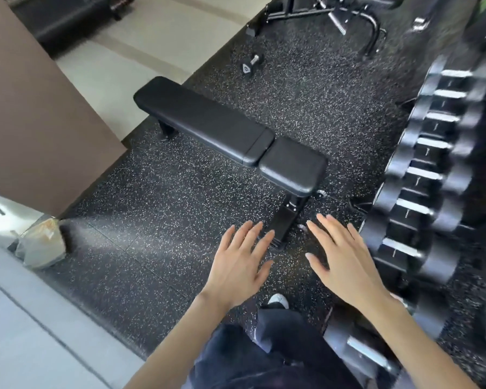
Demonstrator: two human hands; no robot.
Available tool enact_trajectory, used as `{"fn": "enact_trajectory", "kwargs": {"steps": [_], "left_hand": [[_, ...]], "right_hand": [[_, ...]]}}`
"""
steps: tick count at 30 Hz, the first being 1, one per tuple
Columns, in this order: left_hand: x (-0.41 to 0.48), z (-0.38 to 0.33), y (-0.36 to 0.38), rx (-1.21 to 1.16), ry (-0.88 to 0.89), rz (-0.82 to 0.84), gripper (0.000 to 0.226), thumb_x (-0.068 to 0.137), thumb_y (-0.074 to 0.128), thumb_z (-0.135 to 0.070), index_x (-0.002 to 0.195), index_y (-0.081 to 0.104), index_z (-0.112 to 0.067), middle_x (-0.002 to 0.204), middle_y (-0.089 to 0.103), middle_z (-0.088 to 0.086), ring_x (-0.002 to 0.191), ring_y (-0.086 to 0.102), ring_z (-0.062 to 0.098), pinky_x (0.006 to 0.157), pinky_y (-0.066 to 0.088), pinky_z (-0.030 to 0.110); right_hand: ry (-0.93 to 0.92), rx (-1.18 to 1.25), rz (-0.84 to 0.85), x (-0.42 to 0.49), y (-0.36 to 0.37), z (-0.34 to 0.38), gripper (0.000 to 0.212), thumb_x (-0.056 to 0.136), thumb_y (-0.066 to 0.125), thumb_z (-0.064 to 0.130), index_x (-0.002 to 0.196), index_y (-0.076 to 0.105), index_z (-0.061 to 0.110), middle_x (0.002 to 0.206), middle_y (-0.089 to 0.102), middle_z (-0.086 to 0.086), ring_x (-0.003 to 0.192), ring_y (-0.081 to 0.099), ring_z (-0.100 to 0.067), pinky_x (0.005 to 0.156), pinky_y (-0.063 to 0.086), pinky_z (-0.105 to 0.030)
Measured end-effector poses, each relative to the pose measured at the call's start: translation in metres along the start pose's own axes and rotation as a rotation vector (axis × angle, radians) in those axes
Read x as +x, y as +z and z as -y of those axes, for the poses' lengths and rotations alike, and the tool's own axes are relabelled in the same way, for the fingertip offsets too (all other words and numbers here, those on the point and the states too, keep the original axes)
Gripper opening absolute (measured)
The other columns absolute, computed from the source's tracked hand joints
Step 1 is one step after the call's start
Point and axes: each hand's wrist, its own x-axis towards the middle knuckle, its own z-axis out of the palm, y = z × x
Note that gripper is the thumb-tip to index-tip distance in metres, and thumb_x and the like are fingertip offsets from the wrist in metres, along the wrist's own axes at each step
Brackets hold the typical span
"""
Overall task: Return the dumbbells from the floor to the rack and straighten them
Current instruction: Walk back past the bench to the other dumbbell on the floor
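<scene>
Head view: the left hand point(237, 265) and right hand point(345, 262) hover with fingers point(324, 228) spread wide, holding nothing, probably ready to reach. A small black hexagonal dumbbell with chrome handle point(251, 63) lies far on the speckled rubber floor point(166, 206); the dark dumbbell rack point(417, 182) stands right.

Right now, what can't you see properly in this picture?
Head view, racked dumbbells: motion-blurred and cut off by the right edge, so the weight numbers are unreadable.
Head view, small dumbbell on the floor beyond the bench: too small to read its marking.
Head view, nearest dumbbell at the bottom: blurred and partly hidden by the right forearm.
</scene>
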Motion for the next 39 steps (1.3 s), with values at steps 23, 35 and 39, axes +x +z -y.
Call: {"fn": "enact_trajectory", "kwargs": {"steps": [23,35,39], "left_hand": [[0.257,-0.014,-0.014,0.005,0.063,-0.003,0.056,0.092,0.031,-0.045,0.139,0.045,-0.017,0.142,0.046,0.011,0.133,0.04,0.03,0.11,0.03,0.049],[0.356,-0.006,-0.017,-0.01,0.099,-0.005,0.053,0.091,0.036,-0.04,0.135,0.051,-0.014,0.137,0.051,0.013,0.128,0.046,0.032,0.104,0.038,0.051],[0.386,-0.018,-0.007,0.039,0.124,0.022,0.051,0.087,0.058,-0.036,0.133,0.053,-0.013,0.135,0.053,0.014,0.126,0.048,0.034,0.102,0.04,0.052]], "right_hand": [[0.049,0.003,-0.075,0.159,-0.041,-0.188,0.057,0.086,0.06,0.031,0.139,0.043,0.016,0.141,0.046,-0.007,0.133,0.041,-0.023,0.111,0.024,-0.044],[-0.001,0.007,-0.136,0.239,-0.034,-0.245,0.057,0.082,0.066,0.032,0.133,0.05,0.011,0.135,0.051,-0.013,0.126,0.049,-0.028,0.105,0.037,-0.052],[-0.043,-0.029,-0.051,0.265,-0.033,-0.272,0.053,0.088,0.042,0.041,0.131,0.053,0.012,0.133,0.054,-0.011,0.123,0.052,-0.026,0.102,0.04,-0.05]]}}
